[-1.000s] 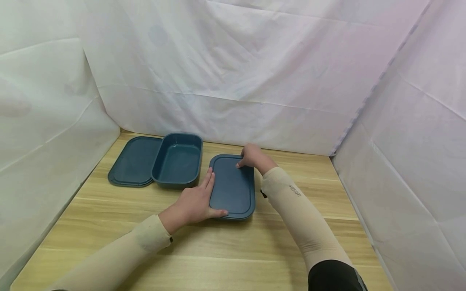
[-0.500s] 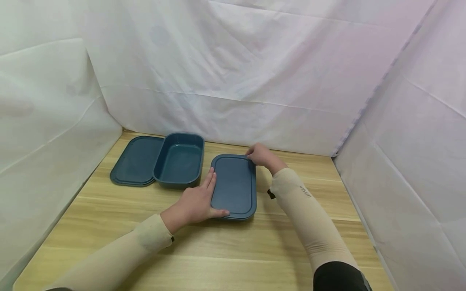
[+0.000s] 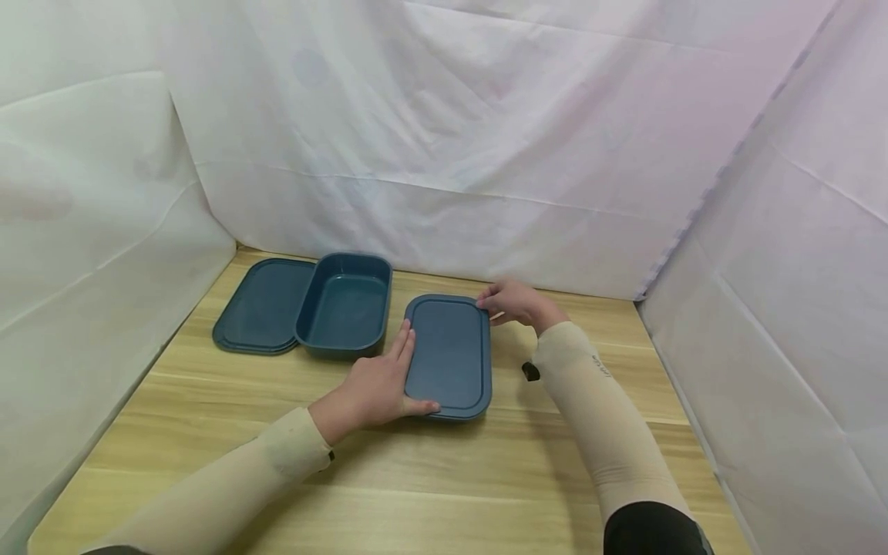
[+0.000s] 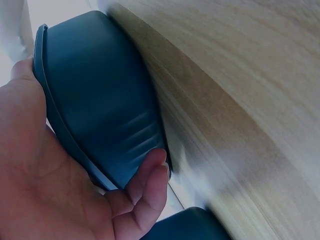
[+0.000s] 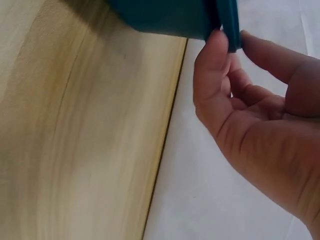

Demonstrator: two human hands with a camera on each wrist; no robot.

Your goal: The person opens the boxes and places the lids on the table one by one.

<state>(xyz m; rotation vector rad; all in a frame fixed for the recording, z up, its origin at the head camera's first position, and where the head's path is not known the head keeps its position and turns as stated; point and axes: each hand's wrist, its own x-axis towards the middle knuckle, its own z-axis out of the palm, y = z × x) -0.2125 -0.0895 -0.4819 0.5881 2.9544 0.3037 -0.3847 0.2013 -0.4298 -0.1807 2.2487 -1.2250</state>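
Observation:
A blue-green food container (image 4: 100,80) stands on the table with its flat lid (image 3: 447,354) on top. My left hand (image 3: 371,389) holds it at the near left corner, thumb on the lid's front edge and fingers along the left side. In the left wrist view its curled lower fingers (image 4: 150,185) lie against the container's wall. At the far right corner my right hand (image 3: 516,303) pinches the lid's rim between thumb and index finger. In the right wrist view the lid's edge (image 5: 230,25) sits between those fingertips, a narrow dark gap beside the container wall.
An open container (image 3: 344,308) of the same colour stands to the left. Its left side overlaps another flat lid (image 3: 264,308) lying on the wooden table (image 3: 388,493). White cloth walls (image 3: 444,154) enclose the back and both sides.
My right hand has slid off the lid's top to its far right corner and now pinches the rim there. My left hand stays in place on the container.

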